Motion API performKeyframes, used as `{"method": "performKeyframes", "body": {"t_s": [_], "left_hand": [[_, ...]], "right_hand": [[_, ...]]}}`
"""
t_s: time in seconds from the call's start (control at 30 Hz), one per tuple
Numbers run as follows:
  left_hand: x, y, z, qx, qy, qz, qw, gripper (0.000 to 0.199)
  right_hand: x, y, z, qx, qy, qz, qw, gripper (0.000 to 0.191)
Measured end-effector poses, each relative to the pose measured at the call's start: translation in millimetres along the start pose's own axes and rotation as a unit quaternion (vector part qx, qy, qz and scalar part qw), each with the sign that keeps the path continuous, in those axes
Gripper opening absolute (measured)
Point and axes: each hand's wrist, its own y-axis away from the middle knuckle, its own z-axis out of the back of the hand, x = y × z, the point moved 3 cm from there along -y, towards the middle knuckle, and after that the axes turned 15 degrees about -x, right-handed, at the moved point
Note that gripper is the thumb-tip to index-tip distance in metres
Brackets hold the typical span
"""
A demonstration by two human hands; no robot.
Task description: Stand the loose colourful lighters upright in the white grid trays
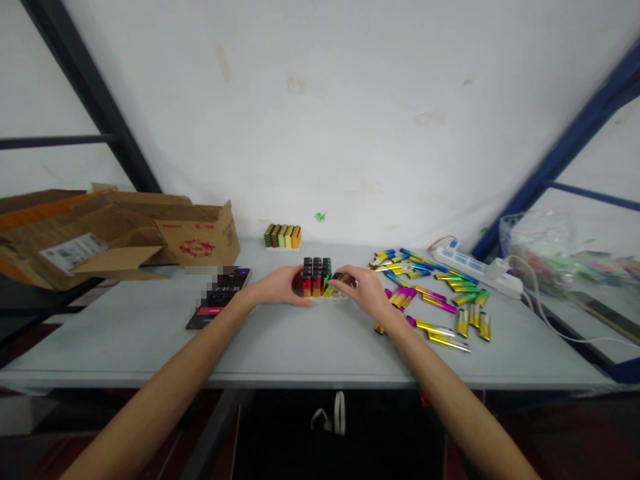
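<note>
Bare forearms [173, 383] led to a white tray [341, 299] whose left end the left hand [281, 286] clasped, while the right hand [367, 291], nearer the green-yellow lighter [329, 291] between them, pinched it, long axis tilted rightward.

Left hand [284, 285] and right hand [364, 290] flank upright black-topped lighters [317, 285]

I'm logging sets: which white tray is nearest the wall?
The rear tray, holding green, yellow and orange pieces; the other tray, with red pieces, sits between the left hand and right hand.
</note>
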Motion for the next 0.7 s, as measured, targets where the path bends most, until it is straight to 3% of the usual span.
{"method": "performKeyframes", "body": {"t_s": [0.2,0.37,0.53,0.7], "left_hand": [[-2,-1,-0.5,-0.001,0.005,-0.007,1.0,0.075],[-2,0,0.0,-0.006,-0.001,-0.013,1.0,0.073],[1,-2,-0.4,-0.014,-0.022,-0.013,1.0,0.077],[2,-2,-0.7,-0.009,-0.044,-0.015,0.999,0.072]], "right_hand": [[1,-3,-8,0.015,0.027,-0.01,0.999,0.041],[2,2,-15,0.012,0.111,0.045,0.993,0.04],[7,7,-20,0.024,0.233,0.09,0.968,0.036],[15,13,-21,0.063,0.364,0.118,0.922,0.045]]}}
